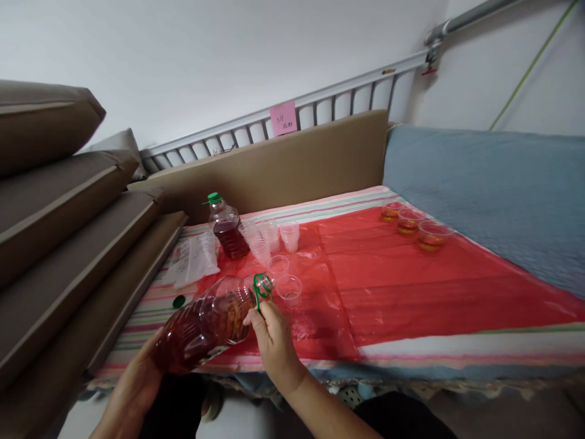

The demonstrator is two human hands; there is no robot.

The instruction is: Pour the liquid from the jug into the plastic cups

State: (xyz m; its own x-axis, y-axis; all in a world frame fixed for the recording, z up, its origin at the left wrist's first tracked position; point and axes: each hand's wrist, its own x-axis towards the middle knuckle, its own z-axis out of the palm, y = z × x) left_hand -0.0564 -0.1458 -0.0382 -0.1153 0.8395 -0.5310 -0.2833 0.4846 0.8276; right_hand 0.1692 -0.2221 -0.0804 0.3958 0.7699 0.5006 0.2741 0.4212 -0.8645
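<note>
A large plastic bottle (205, 323) of reddish-brown liquid is tipped on its side, mouth toward a clear plastic cup (289, 289) on the red sheet (411, 280). My left hand (137, 384) cups the bottle's base from below. My right hand (272, 338) grips the green handle ring (261, 291) at the neck. The bottle's green cap (178, 300) lies on the striped cloth to the left. A second empty cup (278, 265) stands just behind the first.
A smaller capped bottle (227, 227) of dark liquid stands at the back beside several upturned empty cups (270, 236). Three filled cups (410, 221) sit at the far right. A clear plastic bag (194, 259) lies left. Brown cushions (68, 244) are stacked on the left.
</note>
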